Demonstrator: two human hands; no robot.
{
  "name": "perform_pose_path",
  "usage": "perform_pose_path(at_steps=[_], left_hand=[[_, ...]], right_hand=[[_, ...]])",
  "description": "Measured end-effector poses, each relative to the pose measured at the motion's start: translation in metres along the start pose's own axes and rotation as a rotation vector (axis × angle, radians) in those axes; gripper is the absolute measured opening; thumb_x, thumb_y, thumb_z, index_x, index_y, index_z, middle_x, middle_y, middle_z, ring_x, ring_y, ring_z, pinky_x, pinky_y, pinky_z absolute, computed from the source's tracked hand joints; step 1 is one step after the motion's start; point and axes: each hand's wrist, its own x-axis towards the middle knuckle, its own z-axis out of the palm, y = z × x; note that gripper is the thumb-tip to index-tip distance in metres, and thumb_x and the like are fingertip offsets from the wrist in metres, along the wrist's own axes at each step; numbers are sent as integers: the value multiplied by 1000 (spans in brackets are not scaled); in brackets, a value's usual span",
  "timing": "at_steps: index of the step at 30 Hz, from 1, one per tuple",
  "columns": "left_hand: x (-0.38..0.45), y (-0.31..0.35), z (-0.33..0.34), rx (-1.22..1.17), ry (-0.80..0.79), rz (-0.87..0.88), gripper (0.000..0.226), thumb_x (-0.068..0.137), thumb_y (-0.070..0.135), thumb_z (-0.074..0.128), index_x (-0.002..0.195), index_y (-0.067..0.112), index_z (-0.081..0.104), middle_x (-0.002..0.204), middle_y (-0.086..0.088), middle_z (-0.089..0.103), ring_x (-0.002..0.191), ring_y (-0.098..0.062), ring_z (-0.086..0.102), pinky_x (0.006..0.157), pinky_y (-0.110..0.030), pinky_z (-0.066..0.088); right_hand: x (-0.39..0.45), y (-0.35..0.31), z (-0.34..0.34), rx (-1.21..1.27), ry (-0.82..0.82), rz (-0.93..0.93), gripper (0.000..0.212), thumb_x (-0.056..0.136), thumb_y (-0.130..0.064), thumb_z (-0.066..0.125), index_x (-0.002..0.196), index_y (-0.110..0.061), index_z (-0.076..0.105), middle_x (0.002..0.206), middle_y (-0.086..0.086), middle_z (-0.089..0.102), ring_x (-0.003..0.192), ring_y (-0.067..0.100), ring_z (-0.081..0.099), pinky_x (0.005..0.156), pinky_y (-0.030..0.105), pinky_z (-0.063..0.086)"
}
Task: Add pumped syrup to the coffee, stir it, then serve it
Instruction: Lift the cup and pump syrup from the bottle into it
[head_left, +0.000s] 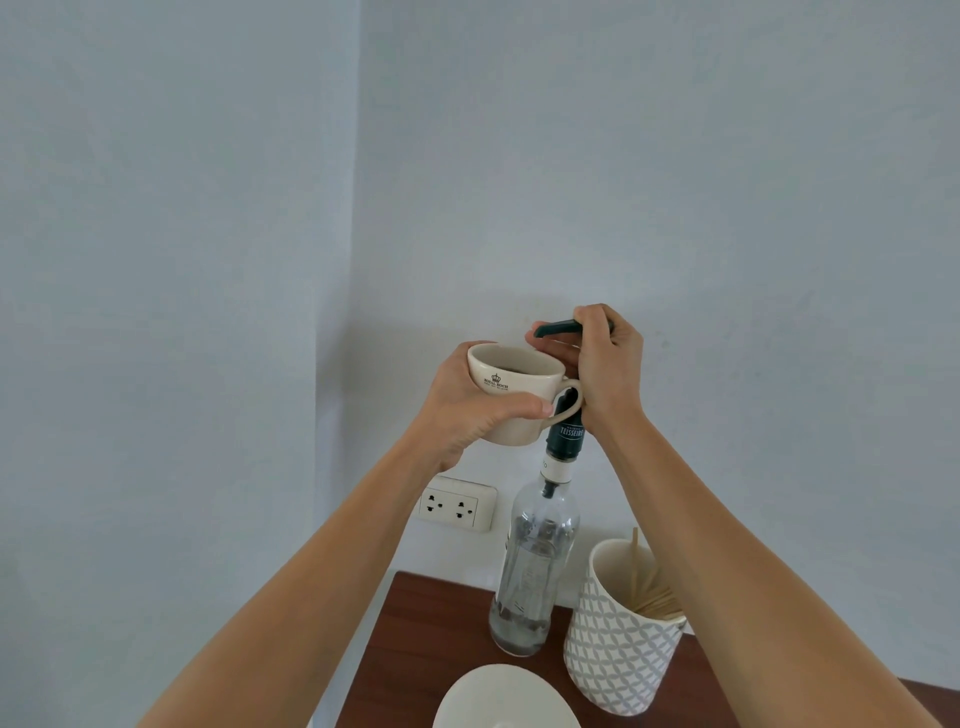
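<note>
My left hand (470, 410) grips a cream coffee cup (511, 387) with dark coffee inside, held in the air just under the spout of a dark green pump (558, 328). My right hand (605, 364) is closed over the pump head, fingers wrapped around it. The pump sits on a tall clear glass syrup bottle (537, 561) standing on the brown wooden table (431, 634). Only a little liquid shows near the bottle's bottom. The cup's handle points right, in front of the pump's neck.
A patterned white and grey cup (618, 644) holding several wooden stir sticks stands right of the bottle. A white saucer (498, 696) lies at the table's near edge. A double wall socket (457, 503) sits on the pale wall behind the bottle.
</note>
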Motion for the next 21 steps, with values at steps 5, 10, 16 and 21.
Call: perform_pose_path(at_steps=[5,10,16,21], left_hand=[[1,-1,0,-2,3,3,105,28,31,89,126,15,57,115,-6,73,95,-15,69,77,-32,60],[1,-2,0,-5,-4,4,105,28,30,90,126,15,57,115,-5,72,97,-16,69,78,-33,60],[2,-4,1,-13,-7,9,102,29,29,89,125,14,58,114,-6,73,94,-15,70,76,-32,60],[1,-5,2,-18,-6,13,102,29,30,89,125,15,57,111,-3,72,94,-15,70,75,-30,59]], right_hand=[[1,2,0,-12,12,-12,29,90,-8,47,62,-11,53,77,24,76,82,47,75,70,48,58],[4,4,-1,-22,11,-12,30,90,-8,46,61,-12,52,76,24,75,80,45,76,71,50,58],[5,6,-2,-32,7,-24,29,89,-7,46,61,-11,51,80,31,74,80,45,76,70,49,58],[6,9,-3,-39,2,-31,27,88,-7,45,62,-10,50,82,34,73,78,43,76,69,47,58]])
